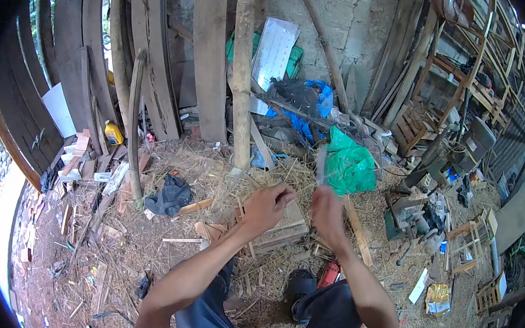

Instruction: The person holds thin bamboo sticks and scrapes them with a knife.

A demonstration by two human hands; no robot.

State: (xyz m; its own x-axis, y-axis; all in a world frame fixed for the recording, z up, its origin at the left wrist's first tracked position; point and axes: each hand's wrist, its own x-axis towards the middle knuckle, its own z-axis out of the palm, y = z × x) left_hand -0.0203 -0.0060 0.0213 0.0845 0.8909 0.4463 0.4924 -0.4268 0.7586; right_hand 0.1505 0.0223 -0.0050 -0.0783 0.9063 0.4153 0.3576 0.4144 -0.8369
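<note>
My left hand (265, 209) is held out in front of me with its fingers curled closed. Whatever it may pinch is too small to make out. Close by on the right, my right hand (329, 217) is smeared by motion and closed. A thin, pale upright strip (322, 164) rises from it, blurred and see-through; its kind cannot be told. Below both hands, a low wooden piece with slats (281, 231) sits on the straw-covered ground between my legs. Near my right foot lies a red cylinder-shaped object (329, 273).
A green plastic bag (351, 162) lies beyond my right hand. A bamboo post (241, 68) stands ahead, and black cloth (171, 195) lies left. A metal machine (418, 206) and wooden frames (464, 244) are at right. Yellow bottle (113, 132) stands by the plank wall.
</note>
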